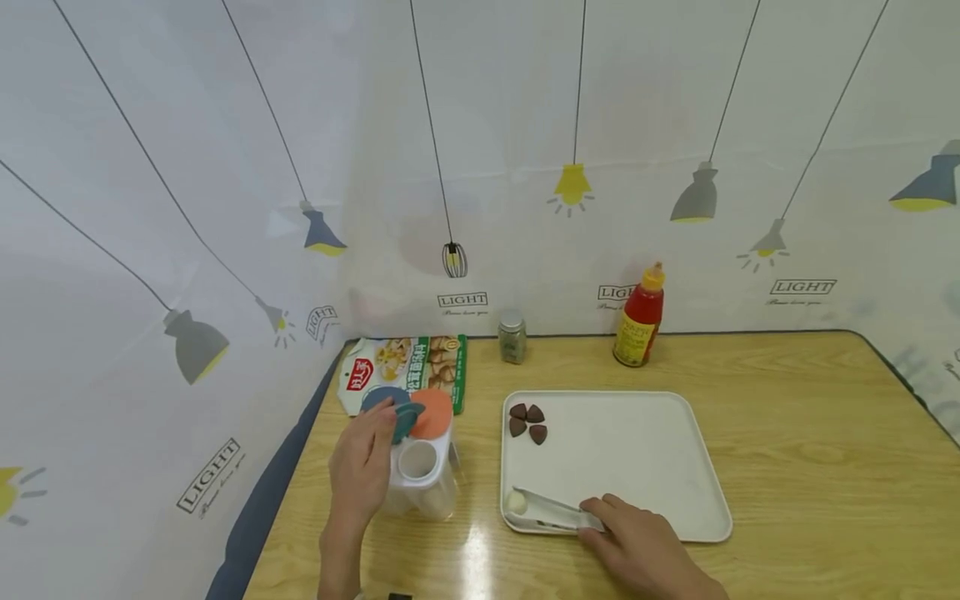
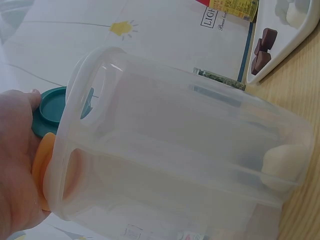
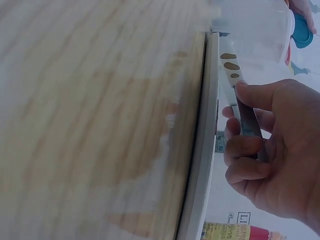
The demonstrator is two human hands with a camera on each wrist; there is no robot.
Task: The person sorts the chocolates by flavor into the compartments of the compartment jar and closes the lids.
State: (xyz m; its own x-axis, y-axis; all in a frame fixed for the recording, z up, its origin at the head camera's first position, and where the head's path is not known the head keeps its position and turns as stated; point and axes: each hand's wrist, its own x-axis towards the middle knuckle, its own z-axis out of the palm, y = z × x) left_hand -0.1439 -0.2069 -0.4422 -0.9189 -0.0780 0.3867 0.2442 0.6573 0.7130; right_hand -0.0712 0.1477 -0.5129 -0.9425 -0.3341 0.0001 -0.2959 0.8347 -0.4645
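My right hand [image 1: 645, 550] has its grip clamped on metal tongs [image 1: 551, 510], whose tips pinch a pale ball [image 1: 515, 502] at the white tray's [image 1: 637, 450] near-left corner. My left hand [image 1: 362, 467] holds the clear container [image 1: 422, 475] by its lids, just beside the tray on the desk [image 1: 810, 467].
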